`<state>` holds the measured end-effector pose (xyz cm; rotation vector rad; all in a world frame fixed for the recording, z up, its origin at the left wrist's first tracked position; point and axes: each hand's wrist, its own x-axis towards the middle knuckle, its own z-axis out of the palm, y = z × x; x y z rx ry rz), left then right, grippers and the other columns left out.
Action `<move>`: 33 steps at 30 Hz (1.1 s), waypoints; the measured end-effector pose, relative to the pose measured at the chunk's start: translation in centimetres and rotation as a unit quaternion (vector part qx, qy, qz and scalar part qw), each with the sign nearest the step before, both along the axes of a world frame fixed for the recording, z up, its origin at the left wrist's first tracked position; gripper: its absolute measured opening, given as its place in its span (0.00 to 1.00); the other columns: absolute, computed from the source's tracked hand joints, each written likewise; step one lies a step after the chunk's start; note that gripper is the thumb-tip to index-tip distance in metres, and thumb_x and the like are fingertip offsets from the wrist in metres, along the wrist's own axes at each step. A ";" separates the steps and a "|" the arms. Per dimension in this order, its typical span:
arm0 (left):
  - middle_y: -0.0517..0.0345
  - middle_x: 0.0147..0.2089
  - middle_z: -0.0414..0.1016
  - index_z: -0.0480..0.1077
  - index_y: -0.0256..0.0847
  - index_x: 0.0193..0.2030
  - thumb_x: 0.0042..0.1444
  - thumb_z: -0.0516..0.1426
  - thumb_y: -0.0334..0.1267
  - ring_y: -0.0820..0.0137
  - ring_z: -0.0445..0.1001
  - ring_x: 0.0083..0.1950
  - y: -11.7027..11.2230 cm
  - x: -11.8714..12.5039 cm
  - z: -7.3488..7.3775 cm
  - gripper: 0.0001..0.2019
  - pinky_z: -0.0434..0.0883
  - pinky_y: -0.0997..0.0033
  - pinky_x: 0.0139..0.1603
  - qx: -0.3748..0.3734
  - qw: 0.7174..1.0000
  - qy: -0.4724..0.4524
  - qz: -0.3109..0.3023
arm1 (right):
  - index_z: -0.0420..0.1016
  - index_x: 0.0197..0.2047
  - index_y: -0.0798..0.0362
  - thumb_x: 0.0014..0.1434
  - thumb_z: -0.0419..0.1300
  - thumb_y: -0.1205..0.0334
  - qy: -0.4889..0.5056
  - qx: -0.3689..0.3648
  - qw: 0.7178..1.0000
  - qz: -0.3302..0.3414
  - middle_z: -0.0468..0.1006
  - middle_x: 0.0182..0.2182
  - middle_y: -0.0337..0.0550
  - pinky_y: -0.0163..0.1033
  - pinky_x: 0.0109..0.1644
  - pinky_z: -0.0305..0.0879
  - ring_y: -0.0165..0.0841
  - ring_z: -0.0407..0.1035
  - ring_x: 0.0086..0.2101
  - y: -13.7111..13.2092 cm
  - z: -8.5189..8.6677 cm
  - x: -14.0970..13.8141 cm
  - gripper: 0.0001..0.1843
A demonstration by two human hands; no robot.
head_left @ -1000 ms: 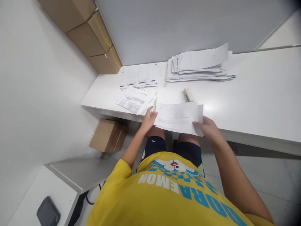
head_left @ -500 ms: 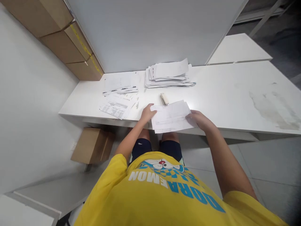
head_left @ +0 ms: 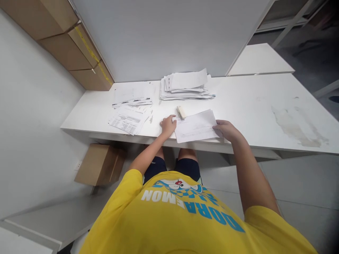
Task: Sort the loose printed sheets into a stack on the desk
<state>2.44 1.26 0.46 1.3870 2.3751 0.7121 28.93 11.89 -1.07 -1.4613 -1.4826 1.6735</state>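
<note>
Several printed sheets of paper point(head_left: 194, 126) lie together at the front edge of the white desk, their lower edge slightly past it. My right hand point(head_left: 225, 129) grips them by the right edge, thumb on top and fingers underneath. At their upper left corner, my left hand point(head_left: 168, 126) has the corner between thumb and forefinger; how firmly is unclear. A small cream-coloured oblong point(head_left: 181, 112), perhaps a stapler, rests just behind the sheets, close to my left fingertips.
A thick stack of papers point(head_left: 186, 86) stands at the back of the desk point(head_left: 246, 106). Left of it lie a flatter paper pile point(head_left: 132, 93) and fanned printed sheets point(head_left: 128, 120). Cardboard boxes point(head_left: 91, 76) are stacked at the left; another box point(head_left: 96, 164) is below the desk.
The sheets have moved back onto the desk and now hang less over its front edge. My left thumb has slid from their top face to the corner. My right hand still holds their right side.
</note>
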 end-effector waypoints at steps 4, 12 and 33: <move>0.47 0.67 0.66 0.64 0.42 0.66 0.65 0.50 0.38 0.57 0.59 0.70 0.0 0.7 -0.1 0.23 0.57 0.57 0.67 0.113 0.986 0.104 -0.072 | 0.76 0.32 0.53 0.38 0.65 0.67 0.020 -0.030 0.999 0.011 0.79 0.27 0.44 0.39 0.35 0.72 0.39 0.75 0.30 0.6 0.3 0.2 0.13; 0.39 0.72 0.59 0.59 0.29 0.69 0.67 0.45 0.34 0.58 0.55 0.74 0.8 1.5 -1.2 0.26 0.55 0.55 0.70 0.105 0.934 0.196 -0.281 | 0.76 0.31 0.51 0.40 0.65 0.63 0.011 -0.013 0.999 0.039 0.80 0.27 0.44 0.43 0.38 0.74 0.40 0.75 0.30 0.6 0.5 0.2 0.10; 0.40 0.74 0.55 0.56 0.34 0.72 0.69 0.46 0.42 0.54 0.51 0.76 0.4 0.4 -1.4 0.27 0.58 0.53 0.70 0.160 0.933 0.184 -0.265 | 0.75 0.34 0.55 0.38 0.58 0.70 0.075 0.270 0.935 -0.217 0.72 0.26 0.39 0.36 0.34 0.66 0.30 0.66 0.28 9.4 11.1 -3.2 0.15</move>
